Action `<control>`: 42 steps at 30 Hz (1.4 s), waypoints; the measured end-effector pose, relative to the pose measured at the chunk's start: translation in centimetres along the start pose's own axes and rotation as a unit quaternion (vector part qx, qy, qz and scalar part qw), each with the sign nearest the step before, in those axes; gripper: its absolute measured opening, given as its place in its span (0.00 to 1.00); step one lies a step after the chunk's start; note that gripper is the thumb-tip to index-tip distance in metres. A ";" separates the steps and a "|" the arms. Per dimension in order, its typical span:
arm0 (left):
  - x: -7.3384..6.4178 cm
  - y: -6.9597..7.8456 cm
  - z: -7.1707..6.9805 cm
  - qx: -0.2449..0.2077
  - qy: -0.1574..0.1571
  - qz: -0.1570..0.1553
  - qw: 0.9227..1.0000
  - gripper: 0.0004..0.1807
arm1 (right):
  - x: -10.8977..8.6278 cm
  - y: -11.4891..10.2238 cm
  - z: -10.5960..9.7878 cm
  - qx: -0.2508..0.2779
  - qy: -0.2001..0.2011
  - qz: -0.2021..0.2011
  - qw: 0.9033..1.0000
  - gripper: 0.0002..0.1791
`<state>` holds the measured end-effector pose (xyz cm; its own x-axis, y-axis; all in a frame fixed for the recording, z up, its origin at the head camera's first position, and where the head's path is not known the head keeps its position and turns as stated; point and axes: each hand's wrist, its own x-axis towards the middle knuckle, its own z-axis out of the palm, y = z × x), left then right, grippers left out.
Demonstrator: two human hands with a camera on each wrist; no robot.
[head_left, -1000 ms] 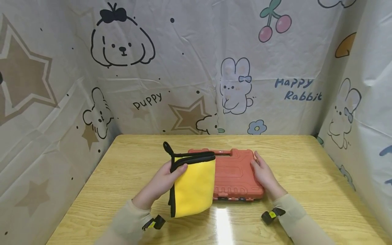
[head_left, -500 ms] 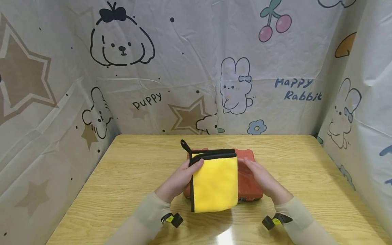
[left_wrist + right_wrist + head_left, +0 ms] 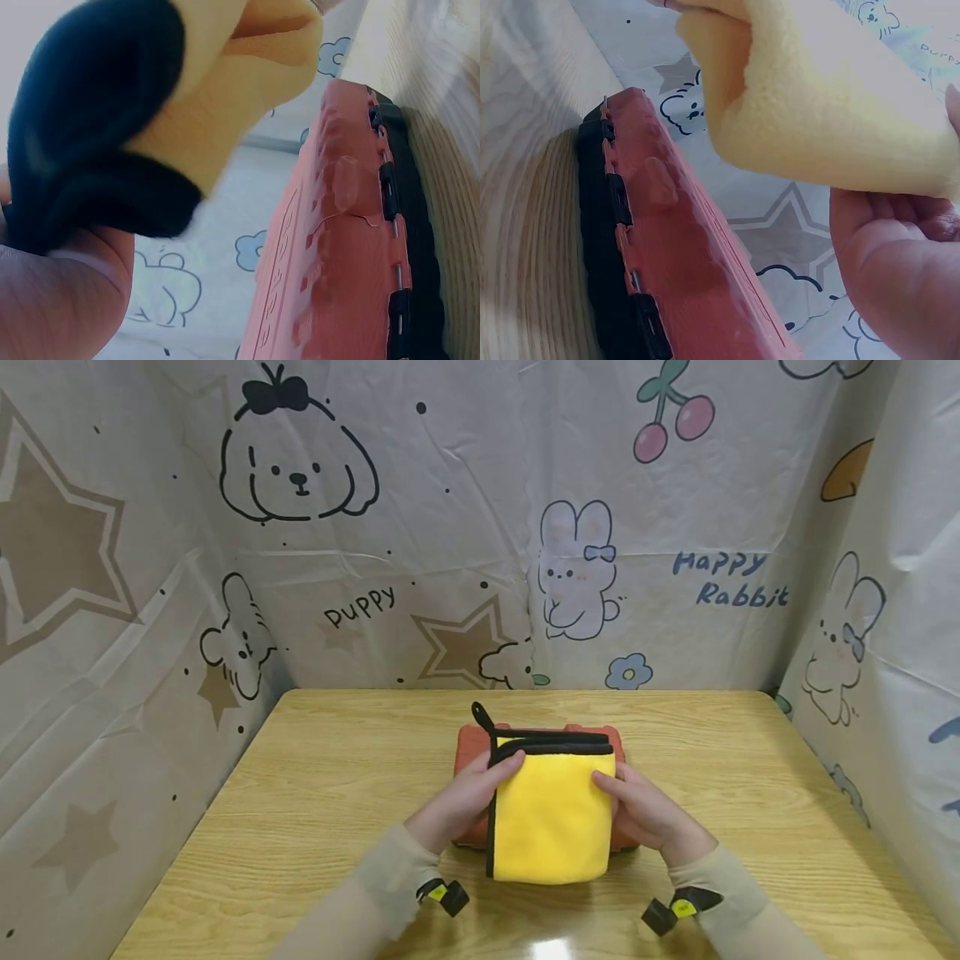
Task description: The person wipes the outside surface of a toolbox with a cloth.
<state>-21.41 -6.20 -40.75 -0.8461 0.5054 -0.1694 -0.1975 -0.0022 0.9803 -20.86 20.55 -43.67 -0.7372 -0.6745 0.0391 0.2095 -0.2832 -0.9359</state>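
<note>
A folded yellow cloth [image 3: 553, 827] with black edging and a black hanging loop is held up in front of a red case. My left hand [image 3: 471, 793] grips its left edge, thumb on the front face. On the opposite edge my right hand [image 3: 651, 806] pinches the cloth, thumb also in front. The red case [image 3: 471, 750] lies flat on the table behind and below the cloth, which hides most of it. In the left wrist view the case [image 3: 345, 225] shows a black base and black latches along its side. The right wrist view shows the cloth [image 3: 802, 112] above the case, apart from it.
The wood-grain table [image 3: 337, 760] extends to both sides of the case. A printed white sheet [image 3: 450, 527] with cartoon animals and stars stands behind the table and along both sides.
My left hand has carried the cloth rightward, over the front of the case. My right hand has left the case's right side and taken hold of the cloth's right edge.
</note>
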 end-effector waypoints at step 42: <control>9.9 1.6 -2.3 0.257 0.129 -0.035 0.957 0.13 | -1.6 -3.3 -0.6 0.004 0.219 0.003 0.976 0.18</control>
<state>-31.29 -3.19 -41.05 -0.9469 0.2580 -0.1918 -0.0459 0.4820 0.8750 -20.79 22.99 -40.83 -0.9392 -0.3213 -0.1209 0.2182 -0.2868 -0.9328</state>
